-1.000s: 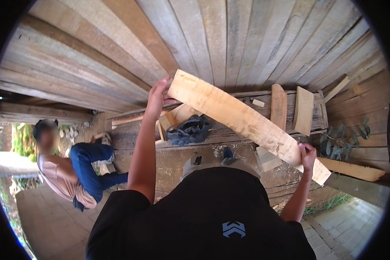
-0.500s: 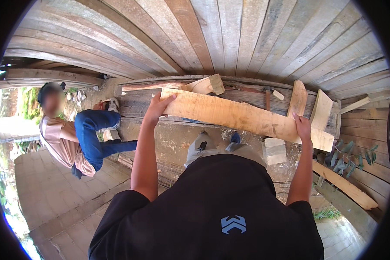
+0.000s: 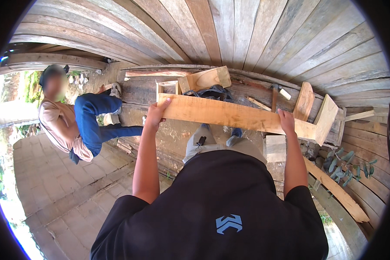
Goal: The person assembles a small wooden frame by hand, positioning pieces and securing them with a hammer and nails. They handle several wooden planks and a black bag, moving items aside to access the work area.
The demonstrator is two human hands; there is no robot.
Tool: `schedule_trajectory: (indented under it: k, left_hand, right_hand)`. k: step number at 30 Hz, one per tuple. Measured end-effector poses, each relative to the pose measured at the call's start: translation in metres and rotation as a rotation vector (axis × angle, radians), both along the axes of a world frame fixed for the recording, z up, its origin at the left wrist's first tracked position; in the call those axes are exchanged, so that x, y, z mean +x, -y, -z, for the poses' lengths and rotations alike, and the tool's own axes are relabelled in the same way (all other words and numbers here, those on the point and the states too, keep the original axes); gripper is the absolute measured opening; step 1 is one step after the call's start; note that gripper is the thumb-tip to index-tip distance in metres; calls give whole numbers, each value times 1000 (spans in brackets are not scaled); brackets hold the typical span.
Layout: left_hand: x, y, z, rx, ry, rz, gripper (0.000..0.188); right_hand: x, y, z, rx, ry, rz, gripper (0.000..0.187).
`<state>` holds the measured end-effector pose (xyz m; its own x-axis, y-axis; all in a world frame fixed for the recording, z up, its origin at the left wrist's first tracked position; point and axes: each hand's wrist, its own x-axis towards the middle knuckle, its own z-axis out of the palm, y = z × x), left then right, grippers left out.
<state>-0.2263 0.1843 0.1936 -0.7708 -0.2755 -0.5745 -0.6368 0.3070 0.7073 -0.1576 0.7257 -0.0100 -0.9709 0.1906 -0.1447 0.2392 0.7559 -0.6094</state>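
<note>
A long, pale wooden board [image 3: 221,113] stretches across in front of me, above the near edge of the low bench. My left hand [image 3: 155,116] grips its left end, with the thumb on the upper face. Near the other end, my right hand [image 3: 286,121] is closed on the board's edge, thumb on top. The board's right tip extends past that hand and overlaps an upright wood block [image 3: 326,119] on the bench. Behind the board lie a dark cloth or bag [image 3: 212,92], a small wooden frame [image 3: 168,88] and a thick cut timber [image 3: 207,79].
The weathered plank bench [image 3: 136,93] runs along a plank wall [image 3: 221,34]. A curved wood piece [image 3: 304,102] stands on it. At left sits a person [image 3: 65,117] in blue trousers. A wood block [image 3: 275,148] is by my legs; a long plank [image 3: 339,190] and leafy branch [image 3: 349,167] lie right.
The board and both hands have shifted slightly left, and the board lies more level, its right end higher in view. The frame and dark cloth behind it now show more. Both hands keep their hold.
</note>
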Motion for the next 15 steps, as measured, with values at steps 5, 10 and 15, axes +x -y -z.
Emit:
schedule_trajectory:
  k: [5,10,15]
  left_hand:
    - [20,-10,29,-2,85,-15,47]
    - [30,-14,36,52,130,-45,48]
    - [24,-20,34,74,123,-65,47]
  right_hand:
    - [11,-8,28,101,134,47,52]
    - [26,-11,42,84,83,112,51]
    - [37,-19,57,87,114,144,53]
